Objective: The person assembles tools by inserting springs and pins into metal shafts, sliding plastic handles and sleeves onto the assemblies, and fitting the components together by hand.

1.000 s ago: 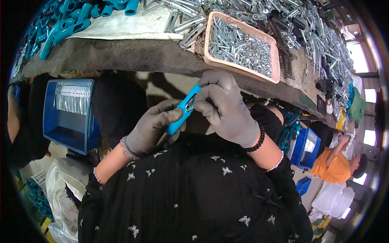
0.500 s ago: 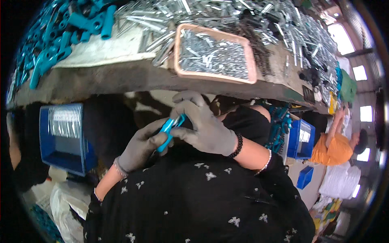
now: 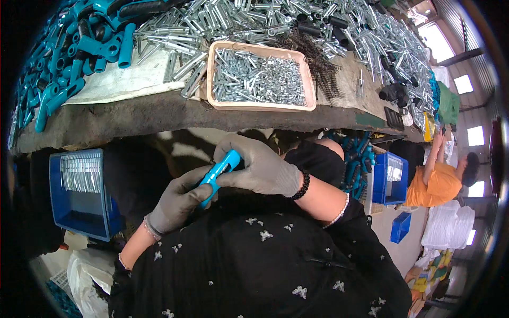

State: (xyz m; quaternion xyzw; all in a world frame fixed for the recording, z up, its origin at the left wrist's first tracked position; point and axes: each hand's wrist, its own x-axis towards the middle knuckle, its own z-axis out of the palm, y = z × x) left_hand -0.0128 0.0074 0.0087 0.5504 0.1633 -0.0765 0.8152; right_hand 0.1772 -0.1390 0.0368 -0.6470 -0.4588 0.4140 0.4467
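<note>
A bright teal plastic handle-like piece (image 3: 220, 170) with a dark slot near its upper end is held slantwise in front of my body. My gloved left hand (image 3: 179, 204) pinches its lower end between thumb and fingers. Around its upper part, the fingers of my gloved right hand (image 3: 260, 167) are closed, the thumb pressing from the near side. Both hands are below the workbench edge, apart from the bench. Whatever may sit inside the piece is hidden.
On the workbench (image 3: 159, 114) stands a pale pink tray (image 3: 260, 106) of small metal pins. Teal handles (image 3: 111, 49) are heaped left; metal forked rods (image 3: 212, 21) and dark springs (image 3: 324, 79) lie behind. Blue crates (image 3: 79, 217) flank me. A person in orange (image 3: 432, 185) sits far right.
The teal piece has turned and shows a broader side. My right fingers have closed further around its upper end. The view has shifted slightly; the tray appears farther left.
</note>
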